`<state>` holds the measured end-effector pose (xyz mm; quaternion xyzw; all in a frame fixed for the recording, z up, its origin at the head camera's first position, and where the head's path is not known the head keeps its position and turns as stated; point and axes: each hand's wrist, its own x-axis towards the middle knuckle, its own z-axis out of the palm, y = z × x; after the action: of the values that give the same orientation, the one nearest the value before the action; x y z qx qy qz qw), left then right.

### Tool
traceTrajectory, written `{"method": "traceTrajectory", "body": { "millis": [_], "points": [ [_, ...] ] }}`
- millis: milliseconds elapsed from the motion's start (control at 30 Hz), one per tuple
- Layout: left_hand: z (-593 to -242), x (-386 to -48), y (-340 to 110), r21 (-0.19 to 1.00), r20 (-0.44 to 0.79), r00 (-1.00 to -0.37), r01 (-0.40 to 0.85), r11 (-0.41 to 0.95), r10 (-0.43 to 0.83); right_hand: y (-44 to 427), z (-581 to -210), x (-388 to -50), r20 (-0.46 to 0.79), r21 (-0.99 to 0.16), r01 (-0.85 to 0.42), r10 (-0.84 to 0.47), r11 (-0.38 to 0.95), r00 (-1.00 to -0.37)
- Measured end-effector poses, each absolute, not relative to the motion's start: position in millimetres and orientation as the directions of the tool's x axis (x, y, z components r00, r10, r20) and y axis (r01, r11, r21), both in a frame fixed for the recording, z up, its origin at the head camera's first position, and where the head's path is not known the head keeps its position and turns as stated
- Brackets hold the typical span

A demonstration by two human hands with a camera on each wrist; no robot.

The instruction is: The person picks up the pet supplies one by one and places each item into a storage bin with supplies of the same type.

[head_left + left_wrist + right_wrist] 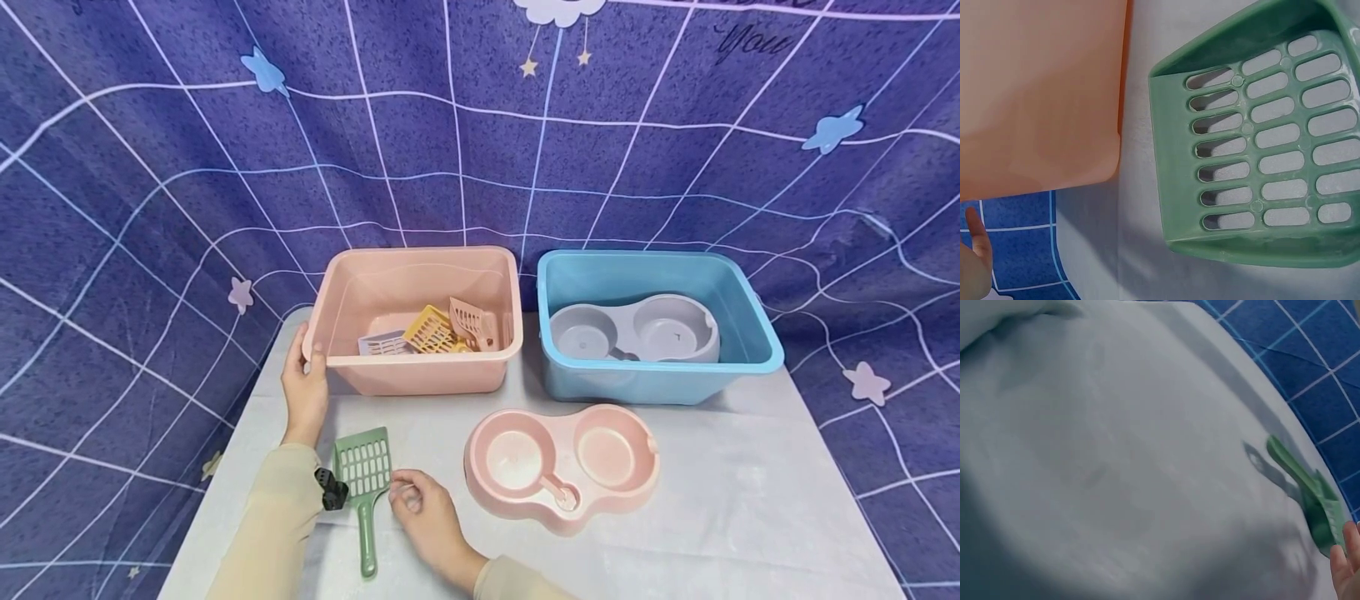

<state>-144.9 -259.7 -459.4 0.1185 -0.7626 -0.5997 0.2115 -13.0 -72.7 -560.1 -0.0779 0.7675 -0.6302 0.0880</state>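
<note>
At the front left corner of a pink plastic litter box (420,377), my left hand (304,404) holds the rim, thumb on the front side and fingers along the outer left side. In the left wrist view only part of that hand shows below the box wall (1041,100). A green slotted litter scoop (365,467) lies in front of the box, handle toward me. My right hand (431,521) is beside the scoop, its fingers loosely bent and fingertips at the scoop's right edge; whether they touch is unclear. In the right wrist view, fingertips show by the scoop (1319,519).
Inside the pink box lie a yellow scoop (431,331), a pink scoop (474,323) and a pale scoop (384,343). A pink double pet bowl (562,467) sits right of my right hand. Behind it, a blue box (645,382) holds a grey double bowl (630,321).
</note>
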Motion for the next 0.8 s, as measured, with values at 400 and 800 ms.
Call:
{"method": "traceTrajectory", "body": {
  "millis": [400,800],
  "points": [
    [-458.4,-144.7,-258.6,0.958,0.202,-0.879,0.085,0.273,-0.433,-78.9,-573.2,4.0,0.001,-0.974,-0.067,-0.291,0.217,-0.957],
    [-457.5,-143.0,-256.7,0.968,0.160,-0.884,0.052,0.247,-0.439,-88.4,-577.0,13.5,-0.054,-0.979,-0.012,-0.317,0.202,-0.947]
  ]
}}
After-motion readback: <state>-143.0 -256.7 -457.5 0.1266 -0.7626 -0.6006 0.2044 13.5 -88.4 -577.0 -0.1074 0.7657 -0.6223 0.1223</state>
